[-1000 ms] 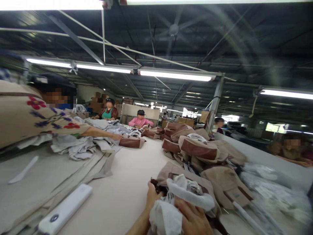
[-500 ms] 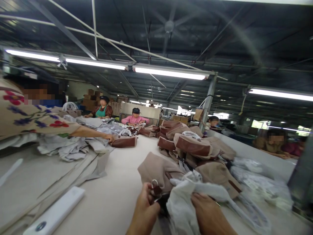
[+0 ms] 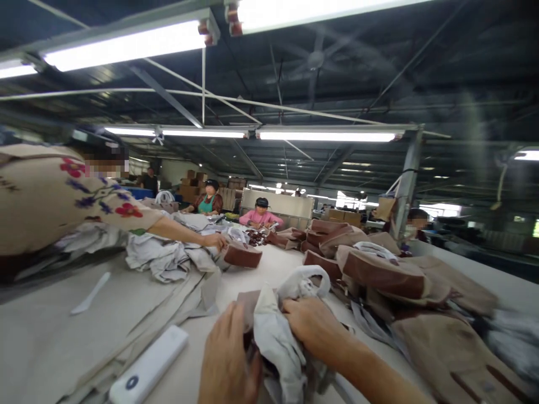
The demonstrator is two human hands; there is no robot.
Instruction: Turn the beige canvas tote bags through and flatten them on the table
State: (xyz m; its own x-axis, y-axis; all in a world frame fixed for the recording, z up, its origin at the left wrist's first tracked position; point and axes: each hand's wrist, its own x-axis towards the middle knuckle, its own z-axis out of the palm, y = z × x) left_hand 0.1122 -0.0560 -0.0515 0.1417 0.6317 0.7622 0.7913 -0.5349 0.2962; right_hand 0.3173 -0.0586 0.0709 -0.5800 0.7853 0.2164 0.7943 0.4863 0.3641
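Note:
A taupe bag (image 3: 248,301) with a crumpled white cloth (image 3: 275,331) bulging out of it is between my hands on the table. A white-wrapped handle (image 3: 309,272) arches over its far side. My left hand (image 3: 227,350) is wrapped round the bag's left edge, thumb on the near side, slightly blurred. My right hand (image 3: 314,325) has its fingers curled into the white cloth, and the fingertips are hidden there. Dark parts of the bag show beside my left thumb.
Taupe-and-brown bags (image 3: 379,269) are heaped on the right. At left, a co-worker's arm (image 3: 181,230) reaches to another brown-bottomed bag (image 3: 243,255) beside grey-white cloth (image 3: 160,255). A white oblong device (image 3: 149,365) and a white flat tool (image 3: 90,294) lie on the table (image 3: 202,336).
The view has swung left. The bag has moved away from the heap and my left hand has shifted from a metal ring with a brown tab to the bag's edge.

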